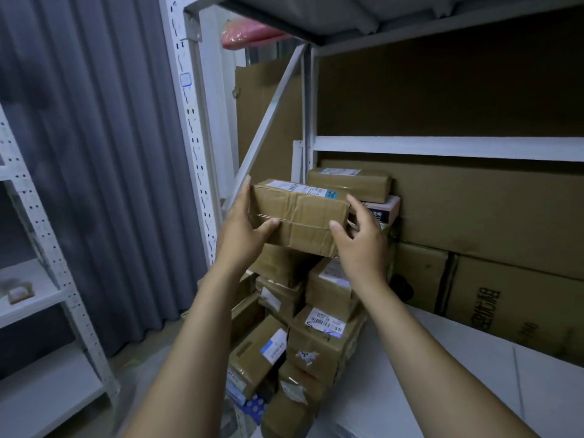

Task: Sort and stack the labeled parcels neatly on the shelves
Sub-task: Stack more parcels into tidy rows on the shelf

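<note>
Parcels in brown paper and tape are being sorted against a white metal shelving unit (442, 147), by far the largest thing in view. Beyond the grip and to its right, big flat cartons (493, 213) are stood on edge along the back of the shelf. Directly beneath the grip a pile of labelled parcels (319, 330) is heaped — several tilted, none squared to its neighbours. Just behind the grip, a long parcel (349, 181) is laid on a pale box (387, 210).

One parcel (300, 216) is held between both hands, roughly level. Its left end is clasped by the left hand (243, 226), thumb across the front face; its right end is grasped by the right hand (360, 241) in the same manner. Whether its underside is borne by the pile below cannot be told (the join is masked by the wrists and shadow). A printed label (300, 188) is seen along its top.

The step in hand is judged to be the placing of this parcel on the stack. Next, it would need to be carried away from the body, squared against the long parcel behind, lowered flat, and only then released — a tilted base below could let it slide.
</note>
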